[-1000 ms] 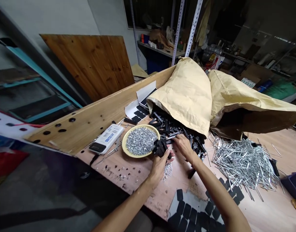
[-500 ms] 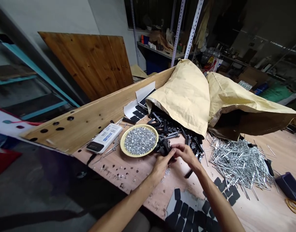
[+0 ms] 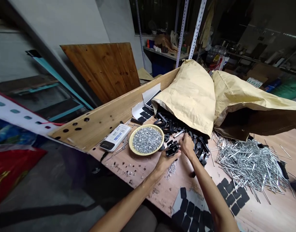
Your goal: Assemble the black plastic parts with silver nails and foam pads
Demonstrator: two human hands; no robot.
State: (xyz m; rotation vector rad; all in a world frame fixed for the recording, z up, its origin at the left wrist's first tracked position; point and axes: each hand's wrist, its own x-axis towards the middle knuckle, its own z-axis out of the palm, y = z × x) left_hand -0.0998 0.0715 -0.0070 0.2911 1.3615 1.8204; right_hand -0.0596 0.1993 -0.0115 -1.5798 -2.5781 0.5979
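My left hand (image 3: 164,161) is closed around several small black plastic parts (image 3: 172,149), held just above the table to the right of the bowl. My right hand (image 3: 187,145) reaches to the near edge of a heap of black plastic parts (image 3: 198,140), fingertips pinched together; what they grip, if anything, is mostly hidden. A cream bowl (image 3: 132,146) full of small shiny metal nuts (image 3: 148,139) stands left of my hands. A small cluster of loose nuts (image 3: 171,169) lies on the table below my left hand.
Two paper sacks (image 3: 186,93) lie behind the heap, the right one gaping. Thin metal rods (image 3: 251,167) are piled at right. Black pads (image 3: 191,208) on a sheet lie in front. A white power bank (image 3: 116,137) rests beside the bowl, near a wooden side board (image 3: 106,119).
My hands have come apart. The right has moved forward to the heap, while the left keeps the black parts, now turned and more visible. The view has shifted slightly left.
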